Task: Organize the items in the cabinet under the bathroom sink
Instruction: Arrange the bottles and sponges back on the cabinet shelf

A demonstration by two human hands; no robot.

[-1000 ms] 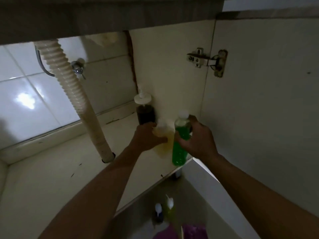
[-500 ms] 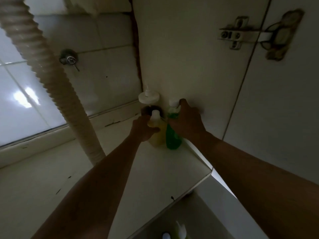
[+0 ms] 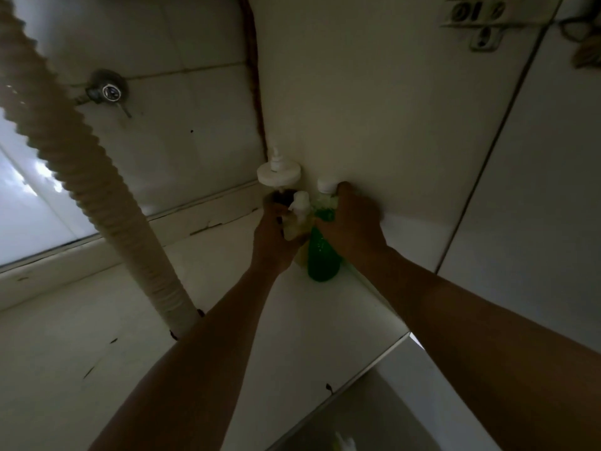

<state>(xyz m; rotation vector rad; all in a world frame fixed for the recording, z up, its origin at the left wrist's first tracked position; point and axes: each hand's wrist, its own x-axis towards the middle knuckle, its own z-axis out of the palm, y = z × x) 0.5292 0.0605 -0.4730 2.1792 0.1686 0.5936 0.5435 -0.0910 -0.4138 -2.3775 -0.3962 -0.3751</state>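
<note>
Inside the cabinet, in its back right corner, my left hand (image 3: pixel 271 237) grips a pale yellow bottle (image 3: pixel 297 222) with a white cap. Right beside it, my right hand (image 3: pixel 353 224) holds a green bottle (image 3: pixel 322 258) with a white cap, standing upright on the cabinet floor (image 3: pixel 113 336) against the right side wall. Just behind them stands a dark pump bottle (image 3: pixel 278 175) with a wide white top, its body mostly hidden by my left hand.
A ribbed drain hose (image 3: pixel 87 177) runs diagonally down from the top left into the cabinet floor. A wall valve (image 3: pixel 109 91) sits on the tiled back wall. The open door with its hinge (image 3: pixel 481 21) is at the right. Another bottle top (image 3: pixel 344 444) shows at the bottom edge, outside the cabinet.
Both hands have carried the yellow and green bottles deeper into the back right corner, next to the pump bottle. The view has moved closer into the cabinet.
</note>
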